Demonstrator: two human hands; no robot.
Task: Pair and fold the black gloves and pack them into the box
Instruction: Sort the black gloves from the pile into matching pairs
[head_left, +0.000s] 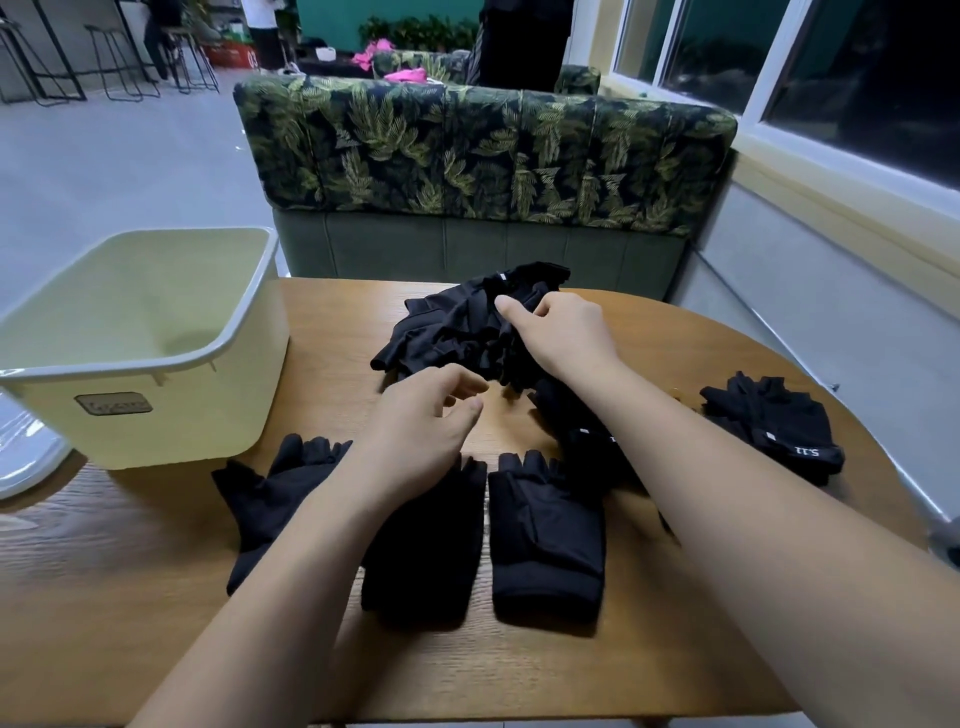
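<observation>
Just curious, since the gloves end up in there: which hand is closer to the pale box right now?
Left. The left hand hovers over the table just right of the box; the right hand is farther right, gripping the glove pile.

Two bare forearms are reaching forward from the bottom edge, both palms facing down. The left hand (421, 421) is hovering with its fingers loosely curled and the thumb close to the forefinger, holding nothing. The right hand (563, 332) is stretching farther ahead, thumb extended, its fingers curling into a pile of black gloves (452, 327).
</observation>
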